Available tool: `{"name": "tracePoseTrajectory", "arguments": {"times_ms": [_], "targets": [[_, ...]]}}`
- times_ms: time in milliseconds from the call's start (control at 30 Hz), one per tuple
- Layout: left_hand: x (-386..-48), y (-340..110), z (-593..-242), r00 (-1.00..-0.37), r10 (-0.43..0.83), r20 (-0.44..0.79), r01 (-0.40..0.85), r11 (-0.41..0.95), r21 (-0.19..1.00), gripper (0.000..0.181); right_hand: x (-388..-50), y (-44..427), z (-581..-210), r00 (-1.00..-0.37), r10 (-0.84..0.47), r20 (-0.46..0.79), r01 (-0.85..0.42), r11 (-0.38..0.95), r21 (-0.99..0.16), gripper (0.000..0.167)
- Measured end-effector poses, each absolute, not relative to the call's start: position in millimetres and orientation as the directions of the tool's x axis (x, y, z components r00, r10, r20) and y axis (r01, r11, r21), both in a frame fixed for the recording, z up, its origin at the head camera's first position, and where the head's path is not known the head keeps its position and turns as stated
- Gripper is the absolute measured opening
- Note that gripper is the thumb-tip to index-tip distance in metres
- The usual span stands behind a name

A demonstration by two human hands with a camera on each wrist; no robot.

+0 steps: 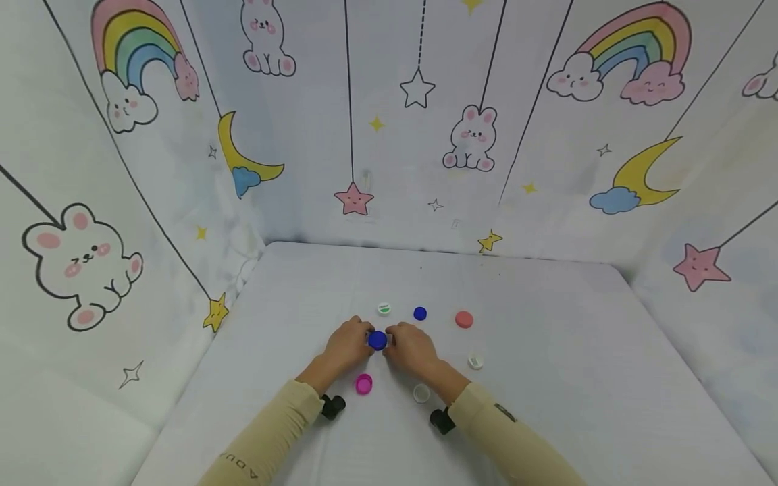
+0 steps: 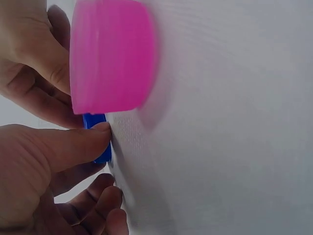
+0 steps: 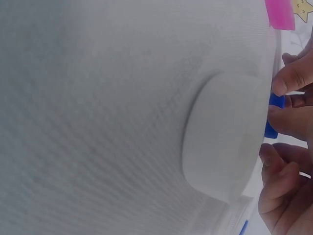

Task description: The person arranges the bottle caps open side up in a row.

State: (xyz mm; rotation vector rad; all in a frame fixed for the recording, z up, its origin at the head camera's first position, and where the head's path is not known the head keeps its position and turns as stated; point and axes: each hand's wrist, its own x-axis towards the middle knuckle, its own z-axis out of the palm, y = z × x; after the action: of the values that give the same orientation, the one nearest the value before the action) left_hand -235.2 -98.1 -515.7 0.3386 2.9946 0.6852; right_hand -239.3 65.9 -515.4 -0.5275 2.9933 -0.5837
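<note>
Two beige sleeves, on the near side of one large blue cap. Pinched at that cap's rim from opposite sides by left hand and right hand, fingers curled in close. On its near side: one pink cap, one pale cap. Beyond it: one green-marked white cap, one small blue cap, one red cap. Rightward: one white cap.

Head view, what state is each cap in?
Large blue cap: between left hand and right hand
Pink cap: open side up
Red cap: closed side up
Green-white cap: printed side up
White cap: printed side up
Small blue cap: lying flat
Translucent cap: lying flat
</note>
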Motion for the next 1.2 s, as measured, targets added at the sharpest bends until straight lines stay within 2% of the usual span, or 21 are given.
{"name": "tracePoseTrajectory", "arguments": {"times_ms": [600,900,1200], "targets": [[-232.2,-95.9,-514.1,-0.977,0.213,0.015,0.197,0.871,0.451,0.034,-240.2,61.2,-522.2,-0.924,-0.372,0.086,-0.379,0.862,-0.336,0.032],[-226.8,-98.8,-507.2,-0.973,0.225,0.055,0.221,0.832,0.509,0.034,-234.0,62.2,-512.4,-0.925,-0.363,0.114,-0.379,0.848,-0.371,0.033],[-222.8,-101.1,-495.9,-0.968,0.22,0.125,0.253,0.818,0.518,0.03,-231.2,62.5,-494.9,-0.927,-0.348,0.139,-0.371,0.8,-0.471,0.037]]}}
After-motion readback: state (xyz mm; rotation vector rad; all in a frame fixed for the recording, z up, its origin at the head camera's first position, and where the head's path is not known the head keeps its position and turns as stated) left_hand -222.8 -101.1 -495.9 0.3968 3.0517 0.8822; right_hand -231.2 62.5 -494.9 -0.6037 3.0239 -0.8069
